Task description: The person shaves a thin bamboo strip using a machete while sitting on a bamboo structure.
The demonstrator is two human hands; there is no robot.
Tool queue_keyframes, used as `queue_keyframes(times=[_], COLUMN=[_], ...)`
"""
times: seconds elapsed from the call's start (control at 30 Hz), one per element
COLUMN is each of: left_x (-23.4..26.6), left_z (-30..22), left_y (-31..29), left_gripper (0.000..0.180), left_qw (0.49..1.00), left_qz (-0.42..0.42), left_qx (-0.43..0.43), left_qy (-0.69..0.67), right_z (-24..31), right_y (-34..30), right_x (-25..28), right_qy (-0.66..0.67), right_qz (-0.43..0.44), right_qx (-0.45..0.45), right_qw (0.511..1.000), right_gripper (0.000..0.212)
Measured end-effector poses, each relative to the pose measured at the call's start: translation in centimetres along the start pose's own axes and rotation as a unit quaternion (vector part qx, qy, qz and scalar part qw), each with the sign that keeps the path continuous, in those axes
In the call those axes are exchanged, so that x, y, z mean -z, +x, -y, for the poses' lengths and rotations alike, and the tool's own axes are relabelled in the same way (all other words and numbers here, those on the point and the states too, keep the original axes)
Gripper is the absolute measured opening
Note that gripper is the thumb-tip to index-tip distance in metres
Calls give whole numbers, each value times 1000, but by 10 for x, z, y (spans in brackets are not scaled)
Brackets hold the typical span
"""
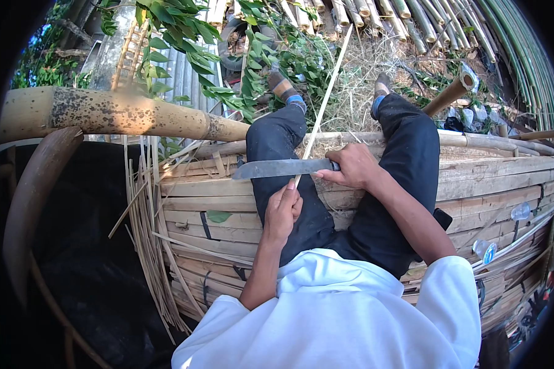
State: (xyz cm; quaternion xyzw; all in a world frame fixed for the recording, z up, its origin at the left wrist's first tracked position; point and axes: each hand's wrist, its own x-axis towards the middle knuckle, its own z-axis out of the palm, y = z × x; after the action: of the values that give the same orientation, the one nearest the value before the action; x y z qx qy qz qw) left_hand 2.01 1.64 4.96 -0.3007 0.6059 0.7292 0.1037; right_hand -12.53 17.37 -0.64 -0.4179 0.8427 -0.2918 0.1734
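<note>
My right hand [353, 166] is wrapped round the dark handle of a machete [277, 168], whose wide grey blade points left above my thighs. Close under the blade, my left hand [282, 212] grips the near end of a long, pale bamboo strip [327, 93]. From there the strip runs away from me, up between my knees toward the bamboo poles at the back. The blade crosses over the strip; whether it touches it I cannot tell. The strip's near end is hidden inside my left fist.
I sit on stacked split bamboo slats [228, 203]. Loose thin strips [148, 246] hang at the left, below a thick bamboo pole [129, 114]. Bamboo poles [437, 24] lie at the far right. A phone [442, 218] and a plastic cup [485, 251] are on my right. Leafy branches [184, 43] hang ahead.
</note>
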Motion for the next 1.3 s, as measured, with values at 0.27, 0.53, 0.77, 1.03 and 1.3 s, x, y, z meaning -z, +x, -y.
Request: queue_keyframes(times=[0.27, 0.53, 0.77, 1.03, 1.3], left_x=[12, 5, 10, 9, 14], left_z=[-6, 3, 1, -13, -11], left_y=[-8, -21, -10, -9, -22], left_gripper=[39, 38, 38, 40, 40], left_qw=[1000, 998, 997, 997, 993], left_qz=[-1, -30, 17, 14, 23], left_qx=[-6, -1, 0, 22, 19], left_qy=[-18, -52, -76, -73, -113], right_z=[-24, -21, 8, -10, -37], right_y=[10, 9, 1, 7, 18], right_x=[4, 1, -4, 5, 19], right_qy=[13, 58, 77, -8, 61], right_qz=[-34, 4, 27, 2, -89], right_qx=[-81, -53, 5, 30, -172], right_qw=[996, 997, 997, 1000, 979], right_gripper=[69, 64, 67, 62, 69])
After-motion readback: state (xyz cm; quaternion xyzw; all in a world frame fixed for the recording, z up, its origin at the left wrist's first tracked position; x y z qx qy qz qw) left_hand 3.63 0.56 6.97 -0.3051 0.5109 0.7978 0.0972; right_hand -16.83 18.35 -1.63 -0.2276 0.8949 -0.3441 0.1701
